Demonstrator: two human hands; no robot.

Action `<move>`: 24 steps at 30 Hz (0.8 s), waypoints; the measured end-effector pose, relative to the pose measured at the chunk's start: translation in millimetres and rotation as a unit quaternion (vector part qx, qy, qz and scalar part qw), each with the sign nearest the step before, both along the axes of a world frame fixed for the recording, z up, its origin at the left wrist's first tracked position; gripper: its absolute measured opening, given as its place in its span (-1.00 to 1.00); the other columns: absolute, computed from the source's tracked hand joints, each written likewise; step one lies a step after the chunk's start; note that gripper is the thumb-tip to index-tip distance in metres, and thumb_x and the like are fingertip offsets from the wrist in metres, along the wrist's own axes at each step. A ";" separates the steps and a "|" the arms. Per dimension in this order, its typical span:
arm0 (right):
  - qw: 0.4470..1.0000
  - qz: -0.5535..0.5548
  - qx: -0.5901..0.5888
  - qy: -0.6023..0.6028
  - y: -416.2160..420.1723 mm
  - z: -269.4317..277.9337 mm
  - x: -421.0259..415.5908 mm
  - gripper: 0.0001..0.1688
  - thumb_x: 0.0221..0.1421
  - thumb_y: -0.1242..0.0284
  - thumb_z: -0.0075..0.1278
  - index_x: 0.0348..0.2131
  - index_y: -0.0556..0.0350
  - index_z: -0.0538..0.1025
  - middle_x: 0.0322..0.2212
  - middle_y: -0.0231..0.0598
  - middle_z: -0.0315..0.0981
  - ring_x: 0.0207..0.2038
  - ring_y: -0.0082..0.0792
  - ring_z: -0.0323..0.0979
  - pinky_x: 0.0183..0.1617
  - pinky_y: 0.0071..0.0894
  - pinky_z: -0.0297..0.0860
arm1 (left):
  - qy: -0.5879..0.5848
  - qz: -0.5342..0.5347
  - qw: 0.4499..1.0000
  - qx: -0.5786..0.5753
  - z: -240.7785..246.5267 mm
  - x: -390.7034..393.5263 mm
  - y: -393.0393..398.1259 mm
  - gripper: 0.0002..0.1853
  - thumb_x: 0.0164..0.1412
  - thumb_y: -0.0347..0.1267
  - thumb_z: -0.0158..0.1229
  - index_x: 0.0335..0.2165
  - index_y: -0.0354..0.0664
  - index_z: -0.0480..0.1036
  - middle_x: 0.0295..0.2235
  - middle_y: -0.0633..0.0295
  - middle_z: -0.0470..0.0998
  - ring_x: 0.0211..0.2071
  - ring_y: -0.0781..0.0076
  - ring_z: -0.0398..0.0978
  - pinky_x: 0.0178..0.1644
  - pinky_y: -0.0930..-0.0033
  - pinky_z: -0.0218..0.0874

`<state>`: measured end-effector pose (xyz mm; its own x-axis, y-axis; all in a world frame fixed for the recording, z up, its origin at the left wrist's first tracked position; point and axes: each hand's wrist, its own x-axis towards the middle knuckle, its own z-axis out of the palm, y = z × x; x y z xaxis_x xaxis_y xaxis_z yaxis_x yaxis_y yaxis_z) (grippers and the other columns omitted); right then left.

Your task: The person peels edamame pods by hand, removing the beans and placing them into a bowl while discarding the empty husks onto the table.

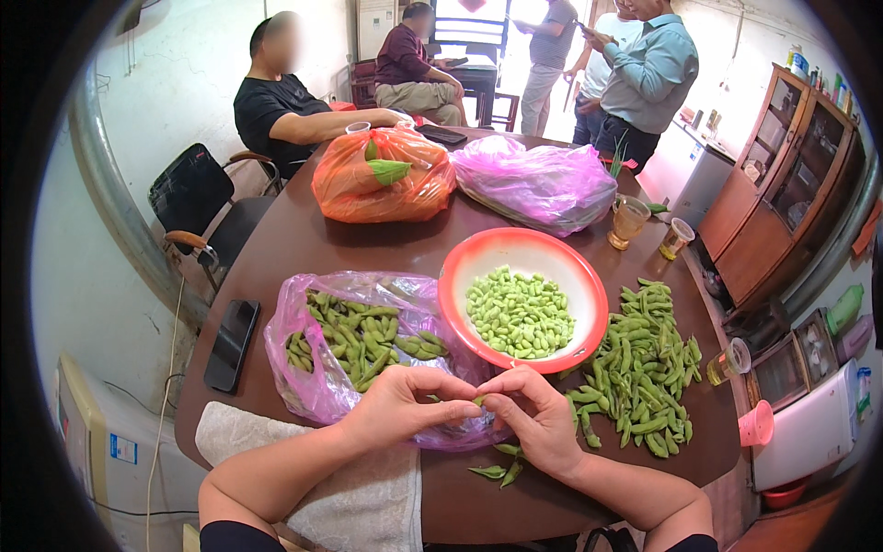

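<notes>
My left hand point(407, 407) and my right hand point(534, 417) meet at the fingertips, pinching a small green soybean pod point(479, 400) between them. Just beyond them stands a red-rimmed white bowl point(452, 303) holding shelled green beans point(521, 314). Under and left of my hands lies a pink plastic bag point(290, 331), spread open, with unshelled pods point(359, 338) in it. A heap of green pods point(645, 372) lies on the table right of the bowl. A few pods point(510, 475) rest near the table's front edge, below my right hand. My fingers partly cover the held pod.
On the brown table point(359, 245) are a phone point(232, 345), a towel point(372, 493), an orange bag point(386, 196), a pink bag point(538, 186), a glass mug point(628, 221) and cups point(676, 238). A person point(283, 103) sits at the far left; several others are farther back.
</notes>
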<state>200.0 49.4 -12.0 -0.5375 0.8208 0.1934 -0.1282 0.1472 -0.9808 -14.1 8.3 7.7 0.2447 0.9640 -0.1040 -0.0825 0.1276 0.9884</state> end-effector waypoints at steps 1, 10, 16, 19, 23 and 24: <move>1.000 0.001 0.014 -0.002 0.2 0.3 0.0 -0.85 0.26 0.49 0.08 -0.18 0.16 0.54 -0.28 -0.39 0.42 -0.36 -0.68 0.36 -0.31 -0.66 0.34 | 0.009 -0.002 1.000 -0.003 0.1 0.3 -0.8 -0.78 0.18 -0.42 0.32 -0.18 -0.27 0.61 -0.33 0.30 0.62 -0.30 0.62 0.54 -0.18 0.54 0.38; 0.999 0.024 0.015 -0.028 -0.7 3.3 2.0 -0.66 0.25 0.48 0.09 0.02 0.12 0.50 -0.38 -0.45 0.32 -0.43 -0.69 0.29 -0.35 -0.66 0.31 | 0.059 -0.029 0.996 0.056 1.5 -0.1 -1.4 -0.80 0.21 -0.40 0.29 -0.20 -0.23 0.64 -0.34 0.28 0.59 -0.32 0.63 0.49 -0.23 0.53 0.30; 0.984 0.125 0.056 -0.112 -6.4 13.2 5.9 -0.34 0.29 0.37 0.05 0.28 0.15 0.24 -0.28 -0.33 0.52 -0.29 -0.63 0.42 -0.16 -0.54 0.38 | 0.061 -0.019 0.987 0.148 -1.3 6.1 -5.8 -0.79 0.22 -0.40 0.26 -0.18 -0.24 0.63 -0.35 0.25 0.59 -0.28 0.54 0.49 -0.16 0.48 0.29; 0.982 0.106 0.076 -0.137 -9.3 14.7 5.5 -0.38 0.32 0.38 0.01 0.27 0.17 0.26 -0.21 -0.27 0.56 -0.21 -0.61 0.45 -0.08 -0.52 0.39 | 0.066 -0.008 0.987 0.145 -10.1 7.8 -9.9 -0.80 0.23 -0.42 0.24 -0.19 -0.26 0.63 -0.35 0.24 0.58 -0.28 0.51 0.49 -0.15 0.47 0.29; 0.992 0.090 0.021 -0.086 -16.7 19.6 -0.2 -0.42 0.35 0.37 -0.04 0.26 0.21 0.27 -0.08 -0.13 0.55 -0.08 -0.51 0.49 0.03 -0.49 0.38 | 0.042 0.009 0.988 0.146 -12.3 11.8 -11.1 -0.81 0.23 -0.44 0.23 -0.19 -0.26 0.63 -0.36 0.25 0.58 -0.29 0.53 0.48 -0.17 0.48 0.28; 0.992 0.092 0.013 -0.089 -17.2 21.2 -0.3 -0.42 0.36 0.37 -0.05 0.25 0.22 0.27 -0.05 -0.11 0.54 -0.06 -0.48 0.49 0.05 -0.48 0.37 | 0.038 0.014 0.989 0.141 -13.8 12.6 -11.7 -0.81 0.23 -0.44 0.23 -0.20 -0.26 0.63 -0.37 0.25 0.58 -0.29 0.54 0.48 -0.17 0.48 0.28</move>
<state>199.8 32.2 9.1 -0.7046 0.7024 0.1011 0.0205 0.1625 -0.9865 -1.5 -3.4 -6.1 0.2191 0.9636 0.1530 -0.0065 -0.1553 0.9878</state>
